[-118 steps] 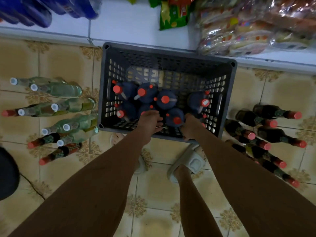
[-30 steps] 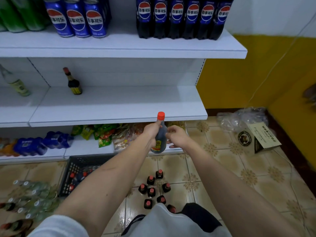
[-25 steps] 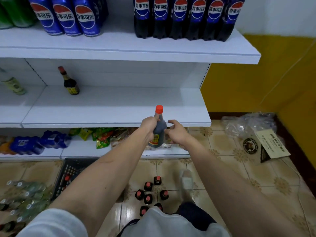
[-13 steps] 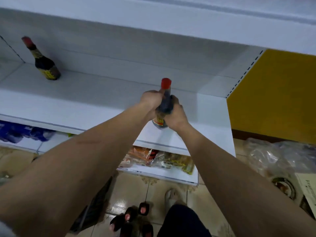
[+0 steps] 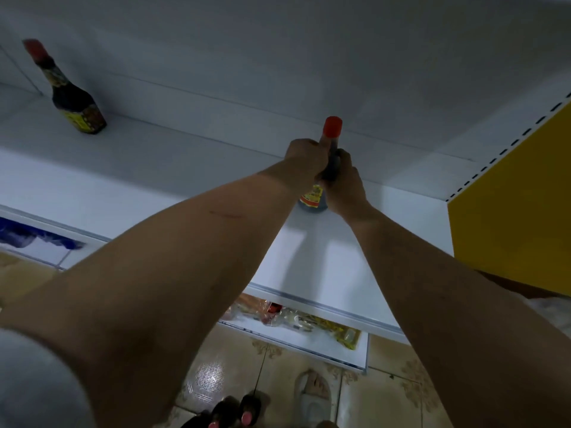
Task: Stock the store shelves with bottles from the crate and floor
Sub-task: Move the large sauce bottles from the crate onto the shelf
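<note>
- A dark glass bottle with a red cap (image 5: pixel 321 180) is stood upright on the white metal shelf (image 5: pixel 340 261), near its right end.
- It is gripped by the left hand (image 5: pixel 304 160) and the right hand (image 5: pixel 347 186), fingers curled round its body.

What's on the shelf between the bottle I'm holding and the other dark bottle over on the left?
Nothing: the head view shows bare white shelf between the held red-capped bottle and the dark bottle.
</note>
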Demonstrator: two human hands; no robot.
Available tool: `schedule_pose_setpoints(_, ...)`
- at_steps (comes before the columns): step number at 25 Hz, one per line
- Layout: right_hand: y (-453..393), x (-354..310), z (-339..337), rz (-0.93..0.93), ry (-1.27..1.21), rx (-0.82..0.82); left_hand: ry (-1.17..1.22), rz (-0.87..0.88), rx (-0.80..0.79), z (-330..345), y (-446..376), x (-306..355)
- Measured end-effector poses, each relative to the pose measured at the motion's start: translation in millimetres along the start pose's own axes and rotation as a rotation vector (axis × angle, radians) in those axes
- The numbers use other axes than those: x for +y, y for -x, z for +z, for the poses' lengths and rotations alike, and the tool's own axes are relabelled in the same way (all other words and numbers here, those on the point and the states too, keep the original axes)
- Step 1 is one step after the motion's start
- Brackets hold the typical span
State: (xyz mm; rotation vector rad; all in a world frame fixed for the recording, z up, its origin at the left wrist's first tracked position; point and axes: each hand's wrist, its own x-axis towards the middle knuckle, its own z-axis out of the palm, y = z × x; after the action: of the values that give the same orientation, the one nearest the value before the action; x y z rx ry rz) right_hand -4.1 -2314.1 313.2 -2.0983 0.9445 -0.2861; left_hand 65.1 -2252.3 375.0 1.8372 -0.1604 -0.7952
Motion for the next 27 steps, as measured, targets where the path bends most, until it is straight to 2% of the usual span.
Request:
schedule_pose_setpoints(7, -14.8, -1.9, 1.5, 0.040, 0.002, 0.008, 0.063, 0.013, -0.056, -1.2, -7.8, 1.7)
schedule_pose_setpoints(10, -6.8, -5.4, -0.8, 0.057, 0.012, 0.006, 0.007, 0.015, -0.062, -5.4, 1.9, 4.7)
schedule_pose_setpoints(15, 59.4, -13.2, -5.6, 0.285, 0.008, -0.001, 0.116, 0.010, 0.032, -50.1, 57.4, -14.0)
schedule_pose_setpoints(19, 129.6, -56.4, 10.9, 0.360, -0.177, -0.229, 0.075, -0.083, 0.206, -98.0, 126.7, -59.8)
schedule_pose_setpoints(23, 186.1, -106.0, 58.1, 0.214, -0.109, -0.539, 0.125, -0.225, 0.339, -141.3, 191.3, -116.2)
schedule_pose_setpoints(27, 230.8, -139.5, 121.1, 0.102, -0.016, -0.775, 0.214, -0.344, 0.516, -199.7, 225.3, -183.3)
